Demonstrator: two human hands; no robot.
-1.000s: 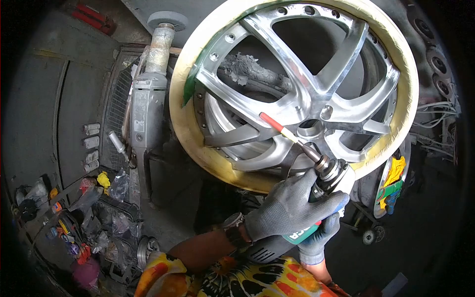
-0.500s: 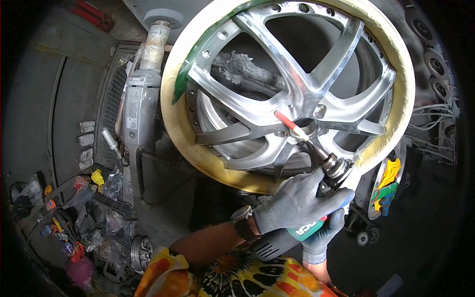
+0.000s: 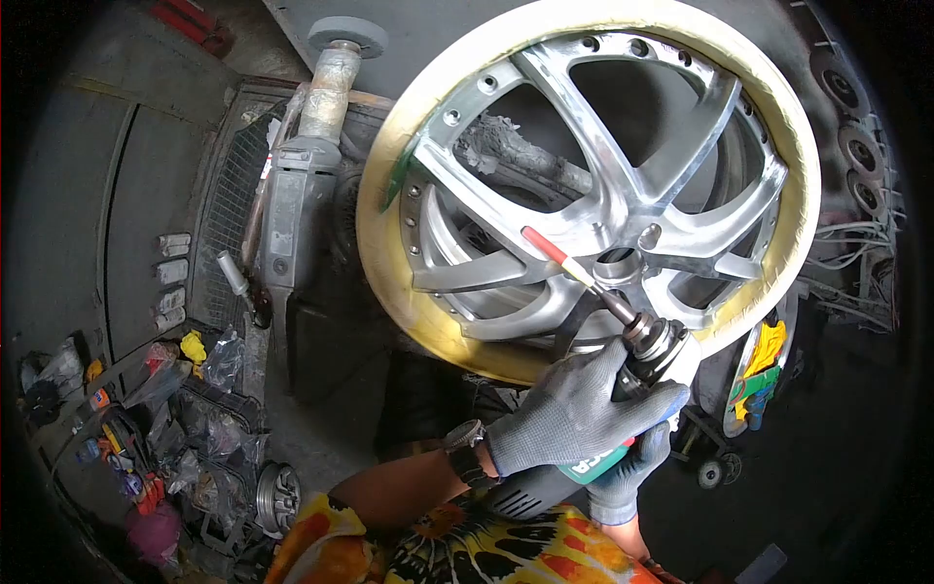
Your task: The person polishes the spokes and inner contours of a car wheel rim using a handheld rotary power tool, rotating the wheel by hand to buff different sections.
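My left hand (image 3: 574, 399), in a grey glove with a watch at the wrist, wraps round the front of a die grinder (image 3: 530, 492) with a grey and green body. My right hand (image 3: 623, 482), gloved too, grips the same tool from below; part of its fingers is hidden. From the chuck (image 3: 647, 334) a slim bit with a red tip (image 3: 541, 243) points up and left, over a spoke near the hub of a silver alloy wheel (image 3: 593, 214). Whether the tip touches the metal I cannot tell. Yellowish tape (image 3: 381, 263) covers the wheel's rim.
A grey machine (image 3: 297, 214) with a round disc (image 3: 347, 36) on top stands left of the wheel. Bags and clutter (image 3: 195, 428) lie at lower left, beside a small wheel (image 3: 278, 496). Yellow cloth (image 3: 766, 346) hangs at right, near several discs (image 3: 839, 88).
The bit's red tip has moved left along the spoke, away from the hub. The wheel and the grey machine appear further right in view. Both hands keep their grip on the die grinder.
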